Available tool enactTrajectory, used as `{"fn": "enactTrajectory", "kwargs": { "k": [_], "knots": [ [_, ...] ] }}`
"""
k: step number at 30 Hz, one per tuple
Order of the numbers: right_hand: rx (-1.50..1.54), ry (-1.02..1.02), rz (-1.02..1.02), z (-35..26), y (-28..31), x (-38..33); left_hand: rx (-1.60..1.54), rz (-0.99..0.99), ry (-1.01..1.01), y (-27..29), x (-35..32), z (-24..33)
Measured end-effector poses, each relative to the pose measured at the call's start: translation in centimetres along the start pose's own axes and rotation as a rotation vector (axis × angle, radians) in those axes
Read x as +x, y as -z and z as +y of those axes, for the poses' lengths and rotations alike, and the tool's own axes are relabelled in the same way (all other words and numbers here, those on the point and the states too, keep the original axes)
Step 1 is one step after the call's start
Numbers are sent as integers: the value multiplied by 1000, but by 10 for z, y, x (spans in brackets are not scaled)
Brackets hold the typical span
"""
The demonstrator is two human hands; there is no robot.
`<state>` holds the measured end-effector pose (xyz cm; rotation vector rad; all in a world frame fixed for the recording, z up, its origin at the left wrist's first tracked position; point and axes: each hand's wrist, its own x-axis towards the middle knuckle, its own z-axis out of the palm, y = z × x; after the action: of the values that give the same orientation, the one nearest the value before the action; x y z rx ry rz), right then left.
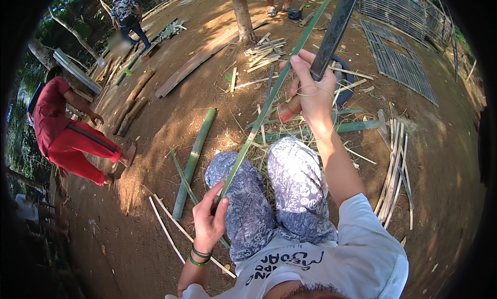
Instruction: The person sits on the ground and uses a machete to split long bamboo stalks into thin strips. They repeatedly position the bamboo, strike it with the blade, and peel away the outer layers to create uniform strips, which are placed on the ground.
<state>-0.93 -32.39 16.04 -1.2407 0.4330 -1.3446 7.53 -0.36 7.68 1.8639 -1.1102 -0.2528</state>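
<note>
"What's the layout?"
"Bare earth, then patterned trouser legs, with a thick bamboo pole lying to their left."

"And the green strip?"
"It slants across the left knee, near left to far right."

"The knife?"
"Just right of the strip, blade pointing far."

"How does each grip stand?"
"The right hand is closed about the knife near its handle, fingertips against the strip. The left hand pinches the strip's near end between thumb and fingers."

"Any advice?"
"I'd hold that end firmly, draw the strip straight, set the edge at a shallow angle and take light strokes, with both thumbs clear of the blade."
</note>
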Motion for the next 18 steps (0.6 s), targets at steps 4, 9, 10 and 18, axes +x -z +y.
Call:
{"fn": "enactTrajectory", "kwargs": {
  "k": [4, 9, 10, 18],
  "knots": [
    [-175, -3, -141, -21, 25, -4, -479, -119, 221, -10, 12, 13],
    [-488, 29, -305, -25, 73, -30, -932, -352, 420, -39, 35, 28],
    [-539, 41, -323, -22, 83, -38, -1002, -394, 462, -46, 38, 28],
    [-974, 7, -643, 13, 130, -118, -1283, -517, 708, -108, 45, 13]
  ]
}}
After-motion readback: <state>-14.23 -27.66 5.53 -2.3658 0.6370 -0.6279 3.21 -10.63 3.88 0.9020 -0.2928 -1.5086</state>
